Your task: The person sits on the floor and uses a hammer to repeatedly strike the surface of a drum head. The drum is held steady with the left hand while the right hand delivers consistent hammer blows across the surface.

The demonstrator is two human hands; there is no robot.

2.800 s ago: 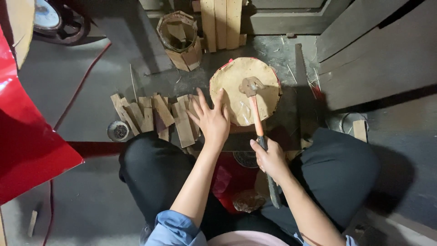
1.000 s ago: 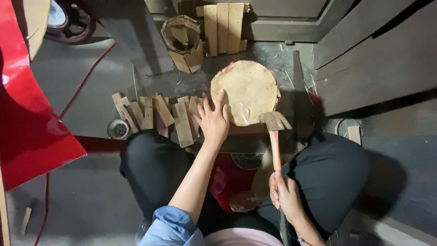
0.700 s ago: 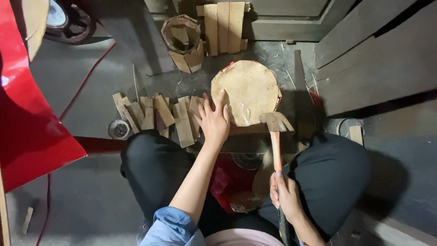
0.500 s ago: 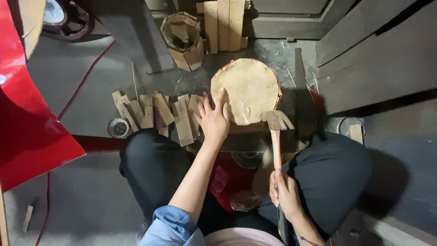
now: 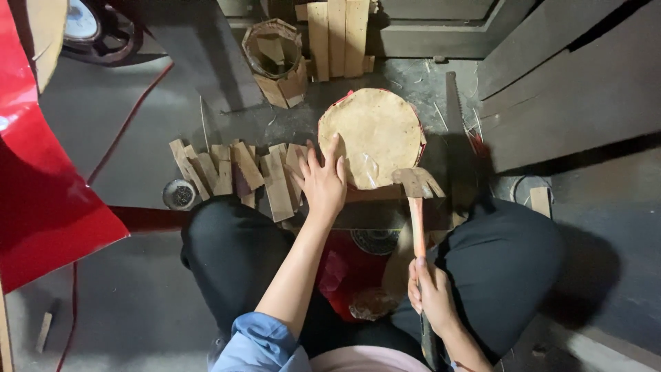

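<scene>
The drum (image 5: 372, 134), a round frame with a pale skin stretched over it, stands on the floor directly ahead of the seated person, between the knees and the far wall. The left hand (image 5: 322, 180) lies flat on its near left edge, fingers spread apart, pressing the skin down. The right hand (image 5: 432, 295) is closed tight round the lower handle of a hammer (image 5: 416, 200), whose head hangs just off the drum's near right rim, apparently not touching it.

Judged step: fastening the skin at the rim, with the hammer drawn back between blows. The next blow calls for a short, aimed stroke at the edge, well clear of the steadying fingers.

Count: one drum, one hammer. Roughly ten wood slats (image 5: 237, 176) lie in a loose row left of the drum. One stave barrel (image 5: 275, 62) stands beyond, beside three or four upright planks (image 5: 337, 34). One small round tin (image 5: 179, 195) sits by the left knee. A red panel (image 5: 41, 186) fills the left side.
</scene>
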